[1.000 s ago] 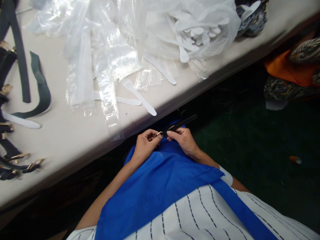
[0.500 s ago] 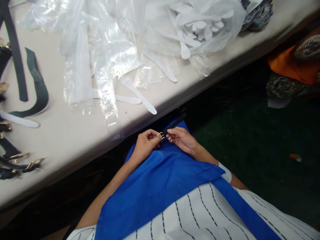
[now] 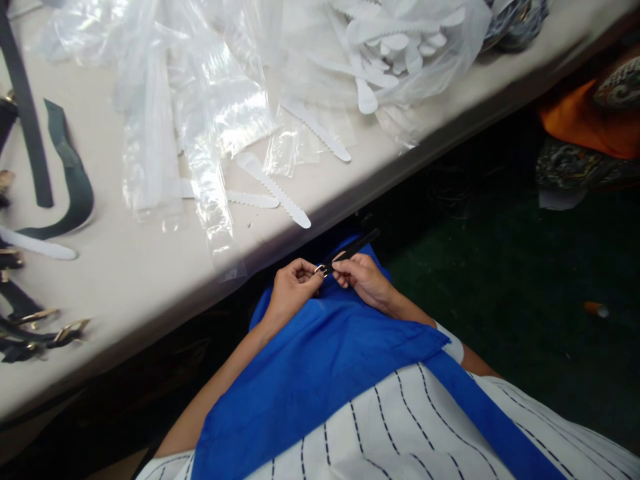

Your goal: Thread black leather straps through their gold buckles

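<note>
Both hands work over the lap, below the table (image 3: 150,280) edge: left hand (image 3: 290,288) w/ fingertips pinched on a small gold buckle (image 3: 320,270), right hand (image 3: 364,280) pinching the black strap (image 3: 353,248) right beside it, strap end angling up-right, clear of the blue cloth (image 3: 320,360). On table: clear plastic bags (image 3: 200,120), white scalloped strips (image 3: 274,190) near the edge, more strips bagged at top; dark straps w/ gold buckles (image 3: 35,330) at far left.

text: none legible | labels: none | brands: none | numbers: none
</note>
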Action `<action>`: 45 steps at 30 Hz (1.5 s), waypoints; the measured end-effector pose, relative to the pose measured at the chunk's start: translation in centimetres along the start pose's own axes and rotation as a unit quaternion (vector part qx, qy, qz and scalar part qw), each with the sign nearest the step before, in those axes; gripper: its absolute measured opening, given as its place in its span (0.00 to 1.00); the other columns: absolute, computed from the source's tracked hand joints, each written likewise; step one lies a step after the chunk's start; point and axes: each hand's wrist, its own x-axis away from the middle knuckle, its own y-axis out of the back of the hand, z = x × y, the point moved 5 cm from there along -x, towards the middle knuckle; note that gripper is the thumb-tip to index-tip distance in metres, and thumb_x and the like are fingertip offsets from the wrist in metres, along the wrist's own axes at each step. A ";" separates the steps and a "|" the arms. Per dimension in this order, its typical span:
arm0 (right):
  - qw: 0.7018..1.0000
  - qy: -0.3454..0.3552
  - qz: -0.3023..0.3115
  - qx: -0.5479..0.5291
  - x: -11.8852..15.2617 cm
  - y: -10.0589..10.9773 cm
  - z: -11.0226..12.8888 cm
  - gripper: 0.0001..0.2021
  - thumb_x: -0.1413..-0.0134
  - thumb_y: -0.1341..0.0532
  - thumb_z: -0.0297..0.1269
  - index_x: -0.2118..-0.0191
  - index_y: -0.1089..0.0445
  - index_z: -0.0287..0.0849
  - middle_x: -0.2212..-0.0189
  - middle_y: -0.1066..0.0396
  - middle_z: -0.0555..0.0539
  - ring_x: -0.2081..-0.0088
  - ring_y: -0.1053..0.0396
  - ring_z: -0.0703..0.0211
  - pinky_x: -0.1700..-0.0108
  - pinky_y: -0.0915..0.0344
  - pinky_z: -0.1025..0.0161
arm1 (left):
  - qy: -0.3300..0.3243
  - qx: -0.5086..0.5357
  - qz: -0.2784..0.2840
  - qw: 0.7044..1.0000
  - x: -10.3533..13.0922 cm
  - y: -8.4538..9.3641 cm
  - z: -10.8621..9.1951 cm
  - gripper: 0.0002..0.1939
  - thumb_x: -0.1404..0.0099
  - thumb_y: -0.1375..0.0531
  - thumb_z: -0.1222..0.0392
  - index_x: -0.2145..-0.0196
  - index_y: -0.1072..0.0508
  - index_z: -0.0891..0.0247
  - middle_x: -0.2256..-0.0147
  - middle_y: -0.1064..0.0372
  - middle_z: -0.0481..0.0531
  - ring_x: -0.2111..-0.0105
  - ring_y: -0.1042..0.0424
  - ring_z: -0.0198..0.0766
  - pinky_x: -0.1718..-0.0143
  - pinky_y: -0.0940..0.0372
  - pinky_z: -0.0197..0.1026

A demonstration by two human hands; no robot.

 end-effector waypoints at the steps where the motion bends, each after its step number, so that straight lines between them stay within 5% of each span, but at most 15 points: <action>1: 0.999 -0.026 0.011 -0.031 0.0 0.0 -0.3 0.09 0.56 0.33 0.37 0.75 0.28 0.36 0.81 0.30 0.52 0.80 0.37 0.71 0.78 0.42 0.72 | 0.004 0.004 0.002 1.000 0.0 0.0 0.0 0.12 0.51 0.33 0.55 0.75 0.31 0.65 0.83 0.34 0.44 0.83 0.36 0.30 0.80 0.41 0.32; 10: 0.991 -0.094 0.051 -0.077 -0.3 0.0 -1.5 0.08 0.58 0.32 0.35 0.74 0.24 0.34 0.77 0.26 0.47 0.78 0.32 0.69 0.75 0.35 0.73 | 0.020 0.006 0.001 1.000 0.1 0.2 0.2 0.15 0.51 0.33 0.53 0.76 0.33 0.64 0.82 0.33 0.44 0.83 0.36 0.29 0.81 0.42 0.32; 15: 0.991 0.072 0.035 0.104 0.9 -0.4 0.4 0.08 0.52 0.33 0.38 0.70 0.25 0.37 0.75 0.25 0.47 0.76 0.29 0.63 0.73 0.33 0.68 | -0.028 -0.049 -0.022 0.998 0.4 0.6 0.4 0.12 0.49 0.33 0.55 0.74 0.31 0.64 0.80 0.32 0.45 0.80 0.34 0.31 0.78 0.40 0.33; 17: 0.952 0.176 0.018 0.249 1.9 -0.9 1.6 0.07 0.49 0.34 0.37 0.69 0.25 0.38 0.75 0.25 0.47 0.74 0.29 0.61 0.70 0.32 0.65 | -0.061 -0.075 -0.035 0.995 0.7 0.7 0.7 0.11 0.46 0.35 0.55 0.73 0.30 0.64 0.77 0.31 0.46 0.78 0.33 0.32 0.76 0.39 0.33; 20: 0.850 0.334 0.006 0.408 3.5 -2.1 2.9 0.05 0.44 0.37 0.33 0.68 0.26 0.39 0.72 0.25 0.45 0.70 0.29 0.60 0.65 0.32 0.62 | -0.091 -0.061 -0.042 0.993 1.1 0.6 1.0 0.09 0.44 0.35 0.55 0.71 0.29 0.63 0.74 0.29 0.47 0.74 0.30 0.33 0.72 0.37 0.34; 23: 0.755 0.448 -0.013 0.478 4.9 -2.8 3.4 0.02 0.44 0.39 0.30 0.67 0.28 0.39 0.73 0.26 0.44 0.71 0.29 0.59 0.66 0.32 0.62 | -0.121 -0.040 -0.051 0.991 1.6 0.4 0.9 0.08 0.42 0.35 0.56 0.69 0.28 0.62 0.72 0.28 0.47 0.72 0.29 0.34 0.69 0.35 0.35; 26: 0.705 0.517 -0.028 0.485 5.7 -3.2 3.6 0.02 0.45 0.38 0.27 0.67 0.30 0.40 0.75 0.27 0.46 0.72 0.29 0.59 0.67 0.32 0.63 | -0.172 -0.064 -0.070 0.981 2.2 0.5 0.3 0.07 0.41 0.36 0.56 0.67 0.27 0.62 0.70 0.27 0.48 0.71 0.29 0.35 0.66 0.34 0.36; 31: 0.730 0.551 0.010 0.405 5.9 -3.6 3.7 0.05 0.47 0.37 0.24 0.66 0.30 0.40 0.74 0.27 0.46 0.70 0.27 0.60 0.65 0.29 0.63 | -0.199 -0.046 -0.046 0.978 2.7 0.7 -0.1 0.07 0.41 0.36 0.58 0.65 0.26 0.62 0.68 0.26 0.50 0.68 0.27 0.36 0.64 0.33 0.37; 38: 0.816 0.434 0.035 0.381 5.1 -3.2 2.5 0.03 0.43 0.38 0.33 0.69 0.28 0.44 0.74 0.27 0.47 0.72 0.28 0.59 0.65 0.30 0.62 | -0.142 0.004 0.017 0.990 3.0 0.7 -0.3 0.08 0.42 0.35 0.56 0.66 0.26 0.63 0.66 0.25 0.52 0.65 0.27 0.39 0.60 0.32 0.39; 45: 0.809 0.453 0.046 0.371 5.2 -3.5 2.4 0.02 0.42 0.39 0.31 0.65 0.28 0.43 0.72 0.26 0.46 0.70 0.28 0.60 0.65 0.30 0.63 | -0.198 -0.087 -0.036 0.976 3.3 1.0 -1.4 0.06 0.42 0.36 0.56 0.68 0.24 0.60 0.66 0.25 0.52 0.65 0.27 0.40 0.60 0.33 0.39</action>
